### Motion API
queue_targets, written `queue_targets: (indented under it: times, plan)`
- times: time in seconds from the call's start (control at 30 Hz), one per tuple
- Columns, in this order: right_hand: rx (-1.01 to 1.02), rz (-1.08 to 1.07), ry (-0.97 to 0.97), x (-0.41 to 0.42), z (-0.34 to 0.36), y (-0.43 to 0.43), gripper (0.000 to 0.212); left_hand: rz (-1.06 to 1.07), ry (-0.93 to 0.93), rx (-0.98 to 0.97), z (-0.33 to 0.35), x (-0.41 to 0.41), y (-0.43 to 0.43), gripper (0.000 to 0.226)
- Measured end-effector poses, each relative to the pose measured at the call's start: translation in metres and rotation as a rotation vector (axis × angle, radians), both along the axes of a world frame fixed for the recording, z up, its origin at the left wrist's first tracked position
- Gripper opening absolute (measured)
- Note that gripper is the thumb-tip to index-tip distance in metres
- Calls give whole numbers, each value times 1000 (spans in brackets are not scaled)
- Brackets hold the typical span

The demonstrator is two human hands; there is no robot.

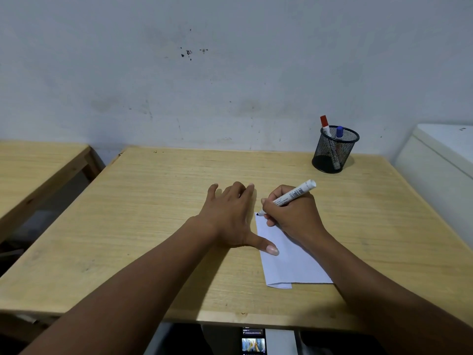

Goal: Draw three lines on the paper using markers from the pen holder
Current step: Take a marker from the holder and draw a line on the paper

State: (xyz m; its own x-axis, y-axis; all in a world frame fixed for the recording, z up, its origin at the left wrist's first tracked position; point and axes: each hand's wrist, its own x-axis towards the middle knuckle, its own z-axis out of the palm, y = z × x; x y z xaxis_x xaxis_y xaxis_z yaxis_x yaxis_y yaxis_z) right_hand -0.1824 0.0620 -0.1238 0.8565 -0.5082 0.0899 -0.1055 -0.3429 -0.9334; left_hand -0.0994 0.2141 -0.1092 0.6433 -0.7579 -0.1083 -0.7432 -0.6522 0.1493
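A white sheet of paper [289,262] lies on the wooden table [143,201], right of centre. My right hand [294,213] grips an uncapped white marker [291,197], its dark tip resting at the paper's far left corner. My left hand [230,216] lies flat on the table beside the paper, fingers spread, its thumb pressing on the paper's left edge. At the back right stands a black mesh pen holder [334,149] with a red-capped marker [325,125] and a blue-capped marker [339,132] in it. No drawn lines show on the visible paper.
A second wooden table [33,170] stands to the left across a gap. A white appliance or cabinet [440,160] flanks the right side. A grey wall [230,73] closes the back. A lit phone screen [253,342] shows below the table's front edge.
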Motion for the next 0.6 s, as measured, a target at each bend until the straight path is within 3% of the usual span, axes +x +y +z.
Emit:
queue_targets:
  times: [0.4, 0.5, 0.6]
  plan:
    - [7, 40, 25, -1, -1, -1, 14, 3, 15, -7, 0, 0, 0, 152]
    - [102, 27, 10, 0, 5, 0, 12, 3, 23, -19, -2, 1, 0, 152]
    - [327, -47, -57, 1, 14, -5, 13, 24, 90, -56, -2, 2, 2, 154]
